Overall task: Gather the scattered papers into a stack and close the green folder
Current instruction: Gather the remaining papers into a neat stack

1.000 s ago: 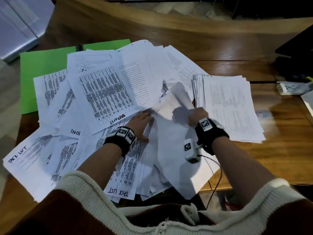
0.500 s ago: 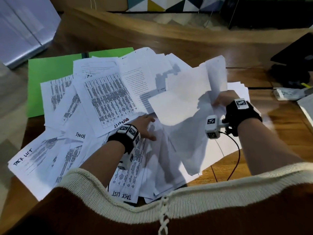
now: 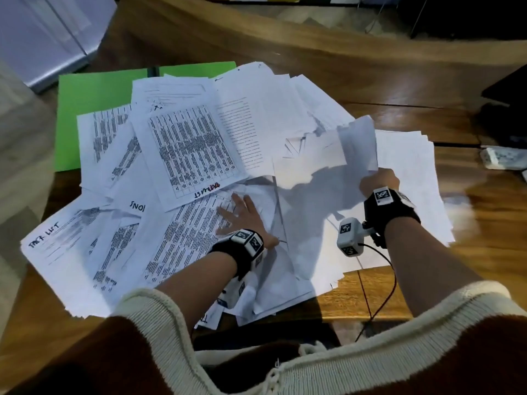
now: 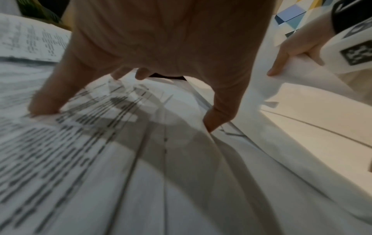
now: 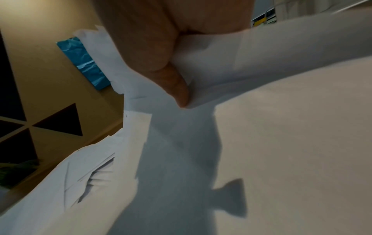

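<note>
Scattered printed papers (image 3: 194,149) cover the middle of the wooden table (image 3: 479,238). The green folder (image 3: 94,109) lies open at the back left, partly buried under them. My left hand (image 3: 238,208) rests flat on the pile, and its spread fingers (image 4: 46,101) press down on printed sheets. My right hand (image 3: 376,181) grips a bunch of white sheets (image 3: 328,166), with the thumb (image 5: 173,85) pinching their edge. These sheets hang low over the squared stack (image 3: 422,166) at the right.
A white power strip (image 3: 504,156) and a dark object (image 3: 507,89) sit at the right edge. A grey cabinet (image 3: 51,38) stands beyond the table's back left. A thin cable (image 3: 382,295) hangs over the table's near edge, which some papers overhang.
My right hand lifted a bunch of sheets out of the middle of the pile, swung them right and lowered them over the right stack. My left hand stayed on the pile and spread its fingers.
</note>
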A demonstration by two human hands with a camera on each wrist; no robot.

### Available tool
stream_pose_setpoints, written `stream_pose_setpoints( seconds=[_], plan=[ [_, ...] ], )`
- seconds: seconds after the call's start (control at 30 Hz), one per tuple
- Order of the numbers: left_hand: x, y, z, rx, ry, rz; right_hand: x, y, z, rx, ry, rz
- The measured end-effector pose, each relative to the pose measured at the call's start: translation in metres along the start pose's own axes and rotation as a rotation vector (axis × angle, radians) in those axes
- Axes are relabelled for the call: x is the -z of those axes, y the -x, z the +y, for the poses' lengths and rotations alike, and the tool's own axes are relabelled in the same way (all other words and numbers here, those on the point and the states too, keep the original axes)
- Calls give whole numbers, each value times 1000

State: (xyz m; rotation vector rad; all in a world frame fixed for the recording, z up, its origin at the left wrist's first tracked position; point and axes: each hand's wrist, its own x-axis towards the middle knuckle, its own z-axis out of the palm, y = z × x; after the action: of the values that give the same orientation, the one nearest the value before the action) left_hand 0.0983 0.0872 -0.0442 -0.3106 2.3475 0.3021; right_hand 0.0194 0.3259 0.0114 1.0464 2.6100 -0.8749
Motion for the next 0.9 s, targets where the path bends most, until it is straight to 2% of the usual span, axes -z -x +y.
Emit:
stream_pose_setpoints(
  seconds=[0.23, 0.33, 0.43, 0.6, 0.73, 0.87, 0.9],
  plan=[
    [12, 1, -1, 100, 17, 133, -8, 5, 3, 61, 49, -41],
    [23, -1, -12, 59, 75, 221, -10, 4, 7, 28, 33, -70],
    [41, 3, -18, 44, 139, 244, -14, 4, 12, -17, 16, -136],
    [77, 20, -3, -101, 260, 387, -31, 10, 24, -21, 1, -286],
    [90, 26, 27, -168, 391, 361, -38, 28, 24, 76, 3, -421],
    [79, 29, 61, -209, 386, 286, -44, 37, 26, 109, -195, -428],
    [75, 30, 67, -209, 406, 271, -44, 38, 27, 93, -242, -478]
  ],
)
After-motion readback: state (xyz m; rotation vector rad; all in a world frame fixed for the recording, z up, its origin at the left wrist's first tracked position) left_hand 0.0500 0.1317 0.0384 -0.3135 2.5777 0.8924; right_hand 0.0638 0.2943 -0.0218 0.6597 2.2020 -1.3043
